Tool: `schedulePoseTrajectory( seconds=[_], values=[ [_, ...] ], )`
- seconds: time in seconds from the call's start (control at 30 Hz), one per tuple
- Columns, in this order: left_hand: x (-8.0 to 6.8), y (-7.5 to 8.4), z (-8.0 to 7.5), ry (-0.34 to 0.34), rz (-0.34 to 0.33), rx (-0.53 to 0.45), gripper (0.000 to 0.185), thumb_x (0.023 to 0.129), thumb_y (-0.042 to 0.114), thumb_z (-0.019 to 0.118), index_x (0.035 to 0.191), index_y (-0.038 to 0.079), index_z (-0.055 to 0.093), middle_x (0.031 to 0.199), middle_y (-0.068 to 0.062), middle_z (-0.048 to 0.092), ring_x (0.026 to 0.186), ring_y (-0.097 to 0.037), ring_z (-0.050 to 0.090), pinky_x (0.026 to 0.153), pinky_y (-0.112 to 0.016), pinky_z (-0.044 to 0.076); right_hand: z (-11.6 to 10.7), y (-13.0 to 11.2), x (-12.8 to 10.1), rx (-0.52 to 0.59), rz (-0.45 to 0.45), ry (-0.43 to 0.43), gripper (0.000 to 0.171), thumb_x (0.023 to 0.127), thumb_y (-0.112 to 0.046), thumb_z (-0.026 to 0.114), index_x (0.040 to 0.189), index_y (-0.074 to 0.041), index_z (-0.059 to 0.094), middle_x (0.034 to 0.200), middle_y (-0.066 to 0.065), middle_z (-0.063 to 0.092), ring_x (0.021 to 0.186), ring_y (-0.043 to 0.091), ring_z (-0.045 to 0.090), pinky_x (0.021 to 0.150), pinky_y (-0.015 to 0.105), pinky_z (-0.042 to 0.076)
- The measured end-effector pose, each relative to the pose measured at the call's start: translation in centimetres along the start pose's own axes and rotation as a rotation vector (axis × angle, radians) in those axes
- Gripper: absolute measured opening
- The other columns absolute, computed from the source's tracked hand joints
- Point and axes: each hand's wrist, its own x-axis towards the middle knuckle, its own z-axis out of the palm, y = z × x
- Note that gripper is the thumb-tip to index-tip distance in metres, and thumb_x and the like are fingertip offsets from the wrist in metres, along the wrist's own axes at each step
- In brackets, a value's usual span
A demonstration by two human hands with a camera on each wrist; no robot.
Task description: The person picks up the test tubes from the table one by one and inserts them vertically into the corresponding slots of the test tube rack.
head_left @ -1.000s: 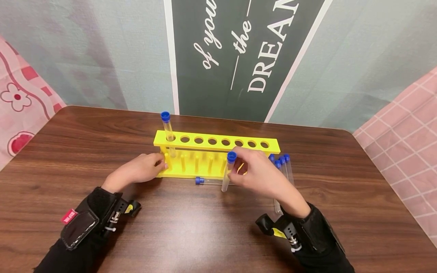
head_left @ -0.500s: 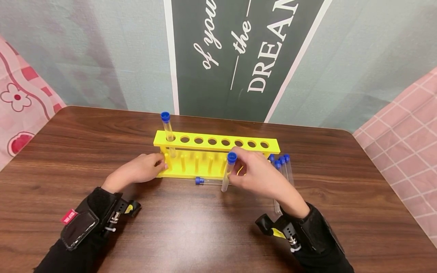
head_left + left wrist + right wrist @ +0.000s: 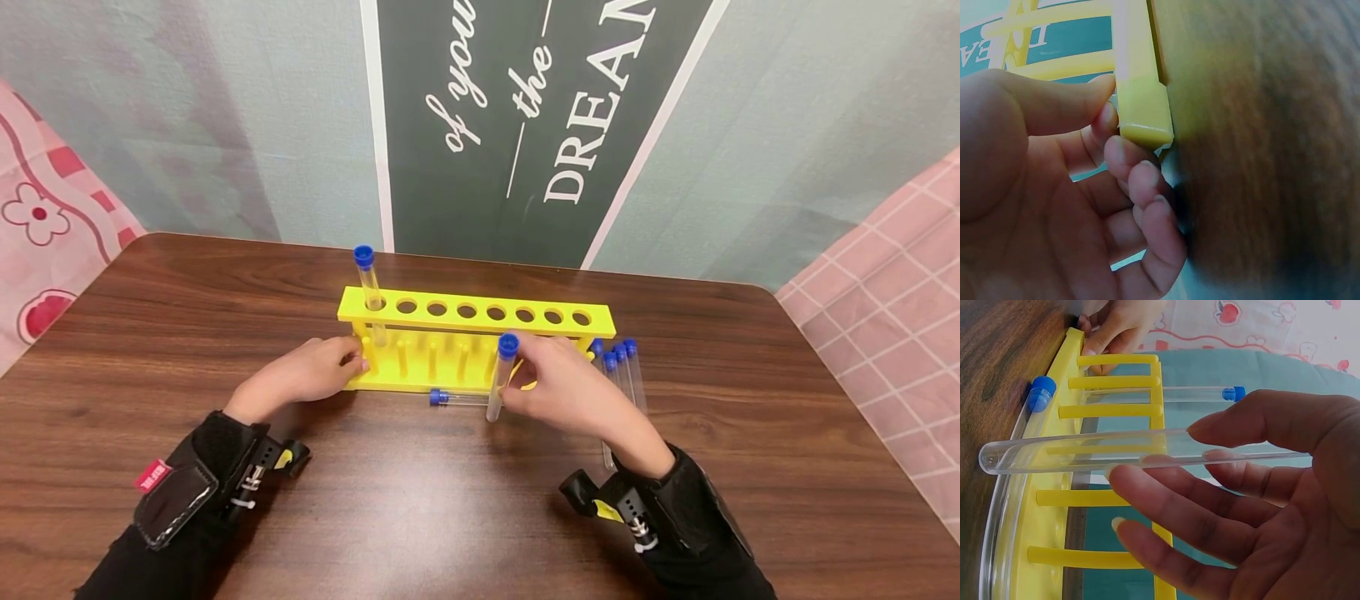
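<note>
Moved: right hand [image 3: 567, 385] has dropped a touch and slid left vs 1 s ago; the tube [image 3: 501, 377] it holds stays near-upright, cap up, little other change. Left hand and rack same as before.
Right hand: thumb and fingers pinch tube mid-body; wrist view shows thumb [image 3: 1254, 422] on one side, fingertips [image 3: 1147, 472] on the other, remaining fingers spread loose.
Tube pos: in the air just in front of rack [image 3: 472, 337], about mid-length, bottom end close over the table [image 3: 420, 500]; not in any hole yet.
Left hand [image 3: 303, 375]: at rack's left end, near side; thumb and fingers [image 3: 1119, 153] curled on the base corner [image 3: 1144, 109], steadying it.
Done so far: 1 capped tube [image 3: 369, 292] stands in the far-left hole. Judged approx 1 of 8 holes filled.
Left to do: 7 holes open. Held tube not seated. 1 tube [image 3: 457, 398] lies flat on table along rack's near edge, cap pointing left. Bunch of spare tubes [image 3: 622, 367] lies right of rack, blue caps toward far side, partly hidden by right hand; at least 3, exact count can't tell.
Writing: wall banner [image 3: 525, 108] reads "of you…", "the", "DREA…", all cut off by frame top. Left wrist strap has small red tag [image 3: 152, 476], text too small to read.
Brands on rack/tubes: none seen.
</note>
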Motion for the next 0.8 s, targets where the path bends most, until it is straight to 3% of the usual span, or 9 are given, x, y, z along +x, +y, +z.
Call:
schedulePoseTrajectory(
  seconds=[0.43,0.8],
  values=[
    [0.13,-0.20,0.06,0.002,0.008,0.016,0.021,0.094,0.016,0.048,0.075,0.007,0.047,0.062,-0.001,0.040,0.054,-0.014,0.037,0.052,-0.027,0.031,0.03,-0.10,0.03,-0.005,0.018,-0.005,0.017,0.076,-0.001,0.066,0.089,-0.001,0.055,0.083,0.006,0.061,0.077,0.019,0.062,0.069,0.032,0.051],
    [0.11,-0.19,0.04,-0.004,0.005,0.014,0.021,0.094,0.017,0.048,0.076,0.006,0.047,0.062,-0.001,0.040,0.054,-0.014,0.038,0.052,-0.028,0.032,0.06,-0.26,0.09,0.004,0.004,0.005,0.016,0.076,0.000,0.066,0.088,-0.002,0.054,0.085,0.005,0.063,0.078,0.015,0.062,0.071,0.029,0.050]
  ],
)
